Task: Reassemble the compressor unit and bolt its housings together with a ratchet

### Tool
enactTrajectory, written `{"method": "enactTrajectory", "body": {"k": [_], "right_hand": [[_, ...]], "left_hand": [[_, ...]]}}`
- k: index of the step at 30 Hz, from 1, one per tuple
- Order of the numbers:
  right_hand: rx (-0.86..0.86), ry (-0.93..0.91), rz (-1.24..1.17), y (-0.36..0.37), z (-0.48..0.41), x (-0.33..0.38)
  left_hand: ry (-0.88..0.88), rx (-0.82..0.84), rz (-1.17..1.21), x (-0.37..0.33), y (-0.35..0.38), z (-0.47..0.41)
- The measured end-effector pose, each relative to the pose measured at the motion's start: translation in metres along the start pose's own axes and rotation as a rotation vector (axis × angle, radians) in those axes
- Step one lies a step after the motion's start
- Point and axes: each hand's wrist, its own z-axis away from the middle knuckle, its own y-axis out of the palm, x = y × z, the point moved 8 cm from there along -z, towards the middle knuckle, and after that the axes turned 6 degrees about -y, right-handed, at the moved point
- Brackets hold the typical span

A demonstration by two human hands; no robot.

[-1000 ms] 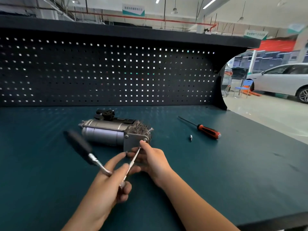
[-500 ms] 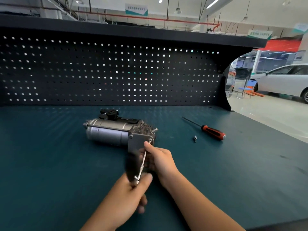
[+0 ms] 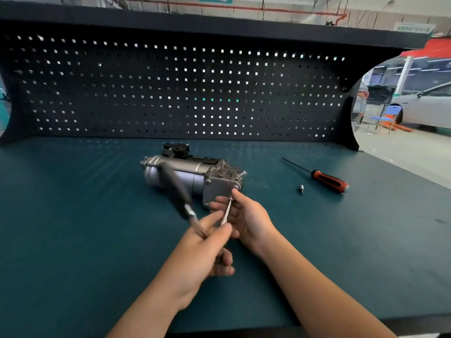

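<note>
Bolting housing | left hand (image 3: 205, 242) grip wraps ratchet (image 3: 178, 189), handle 11 o'clock | right hand (image 3: 246, 215) grip pinches extension (image 3: 227, 211) at compressor unit (image 3: 185, 176) | next: hold tip seated.

My worktop (image 3: 73, 240) is covered with a dark teal mat. At the rear it is closed by a black pegboard (image 3: 170, 93) whose square holes pass light, and a black shelf (image 3: 219, 26) caps the pegboard. To my right the side panel is cut away, showing a pale glossy floor (image 3: 402, 154), a blue folding chair (image 3: 388, 117) and a white car (image 3: 429, 106); a red pipe (image 3: 244, 8) runs along the ceiling.
</note>
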Motion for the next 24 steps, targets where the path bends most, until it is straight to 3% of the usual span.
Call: {"method": "enactTrajectory", "body": {"k": [5, 11, 13, 15, 16, 19, 24], "right_hand": [[-0.148, -0.068, 0.079, -0.011, -0.003, 0.003], [-0.144, -0.128, 0.176, -0.014, 0.001, 0.009], [-0.091, -0.089, 0.147, -0.01, 0.001, 0.007], [-0.055, -0.055, 0.093, -0.008, 0.0, 0.005], [-0.045, -0.044, 0.072, -0.008, -0.001, 0.004], [-0.039, -0.016, -0.004, -0.006, -0.004, 0.002], [-0.007, -0.018, -0.035, -0.005, -0.003, 0.001]], "left_hand": [[0.341, -0.103, -0.881, -0.023, 0.004, 0.004], [0.443, -0.285, -1.673, -0.027, 0.015, 0.001], [0.457, -0.296, -1.809, -0.026, 0.016, -0.001], [0.468, -0.291, -1.693, -0.028, 0.009, -0.003], [0.454, -0.245, -1.525, -0.028, 0.006, -0.003], [0.32, -0.009, -0.782, -0.022, 0.001, -0.005], [-0.181, 0.081, 0.387, 0.011, 0.0, -0.003]]}}
